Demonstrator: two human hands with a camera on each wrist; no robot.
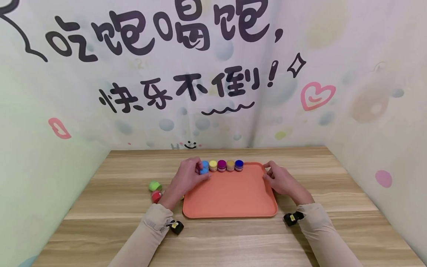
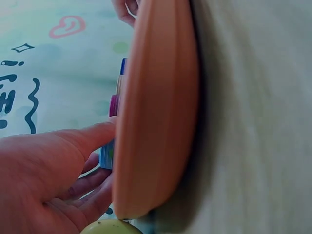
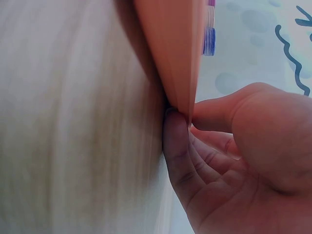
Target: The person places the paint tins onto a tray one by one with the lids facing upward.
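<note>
An orange tray (image 1: 230, 196) lies on the table, with a row of small lidded jars along its far rim. The row holds light blue, yellow (image 1: 213, 165), magenta (image 1: 221, 165), tan (image 1: 230, 165) and dark blue (image 1: 238, 165) jars from left to right. At its left end my left hand (image 1: 189, 175) holds a light blue jar (image 1: 204, 171) between thumb and fingers, in front of another light blue jar (image 1: 205, 163). My right hand (image 1: 279, 179) pinches the tray's right rim near the far corner; in the right wrist view the thumb is above and a finger below.
Left of the tray, a green jar (image 1: 155, 186) and a red jar (image 1: 156, 196) lie on the wooden table (image 1: 116, 211), close to my left forearm. More small items there are mostly hidden by that arm. A printed wall covering (image 1: 227, 126) rises behind the table's far edge.
</note>
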